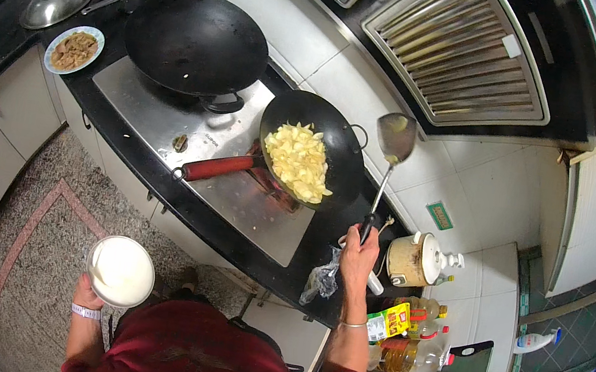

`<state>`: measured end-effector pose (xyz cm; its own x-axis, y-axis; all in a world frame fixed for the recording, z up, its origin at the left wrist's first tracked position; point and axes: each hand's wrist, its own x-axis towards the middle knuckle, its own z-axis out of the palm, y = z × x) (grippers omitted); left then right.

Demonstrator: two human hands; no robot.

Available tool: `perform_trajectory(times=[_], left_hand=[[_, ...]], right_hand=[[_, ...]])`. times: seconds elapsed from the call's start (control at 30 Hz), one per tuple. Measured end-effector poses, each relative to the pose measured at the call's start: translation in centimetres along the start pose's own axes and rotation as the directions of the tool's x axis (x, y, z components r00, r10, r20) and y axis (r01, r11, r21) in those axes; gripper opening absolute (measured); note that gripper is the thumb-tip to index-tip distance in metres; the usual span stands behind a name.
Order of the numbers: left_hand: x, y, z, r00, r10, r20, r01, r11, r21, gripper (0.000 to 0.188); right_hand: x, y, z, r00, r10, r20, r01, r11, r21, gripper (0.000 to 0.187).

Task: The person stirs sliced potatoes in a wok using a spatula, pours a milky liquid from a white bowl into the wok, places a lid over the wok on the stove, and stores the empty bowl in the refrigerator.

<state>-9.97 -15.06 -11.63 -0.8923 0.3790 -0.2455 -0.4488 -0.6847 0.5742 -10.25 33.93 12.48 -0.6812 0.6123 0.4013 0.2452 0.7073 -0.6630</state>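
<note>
- We stood at a steel cooktop [117,78], which ran beneath our landmark, the red-handled wok, and out to its left.
- We had a two-handled wok [196,40], black and broad, left of the landmark and farther from us.
- We saw the red-handled wok [350,171] itself on the cooktop's right part, with pale yellow pieces [296,159] heaped inside.
- We noticed a cream pot [403,265] with a white lid, right of that wok.
- We held a spatula [384,180] raised to the wok's right, its blade smeared and clear of the food.
- We saw a plate [82,29] of brownish food well to the wok's left.
- We kept a bowl [149,278] of something white left of the wok and nearer us, above the floor.
- Our right hand [359,257] was closed around the spatula's black handle.
- Our left hand [88,293] gripped the bowl's left side, its fingers partly hidden.
</note>
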Motion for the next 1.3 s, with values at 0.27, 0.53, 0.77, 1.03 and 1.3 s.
perform_trajectory(times=[0.27,0.53,0.77,1.03,1.3], left_hand=[[-0.6,-0.4,-0.7,0.999,-0.003,-0.049,0.001,1.000,-0.030,0.103],[0.1,0.7,1.0,0.998,0.004,0.055,0.000,0.997,-0.082,0.101],[-0.1,0.6,0.2,0.996,-0.072,0.043,0.076,0.992,-0.105,0.099],[1.6,2.6,4.8,0.941,-0.196,0.277,0.244,0.958,-0.149,0.098],[5.0,0.1,4.0,0.774,-0.529,0.349,0.561,0.828,0.009,0.087]], right_hand=[[-1.8,2.6,3.4,0.997,-0.018,0.077,0.045,0.930,-0.366,0.022],[-1.7,1.8,3.0,0.999,-0.034,0.028,0.037,0.990,-0.136,0.023],[-2.9,0.4,4.2,0.809,0.424,0.408,-0.581,0.686,0.439,0.020],[-9.4,-0.6,-0.1,0.651,0.139,0.746,-0.731,-0.149,0.666,0.008],[-20.7,-1.0,-3.0,0.632,0.295,0.716,-0.775,0.256,0.578,0.009]])
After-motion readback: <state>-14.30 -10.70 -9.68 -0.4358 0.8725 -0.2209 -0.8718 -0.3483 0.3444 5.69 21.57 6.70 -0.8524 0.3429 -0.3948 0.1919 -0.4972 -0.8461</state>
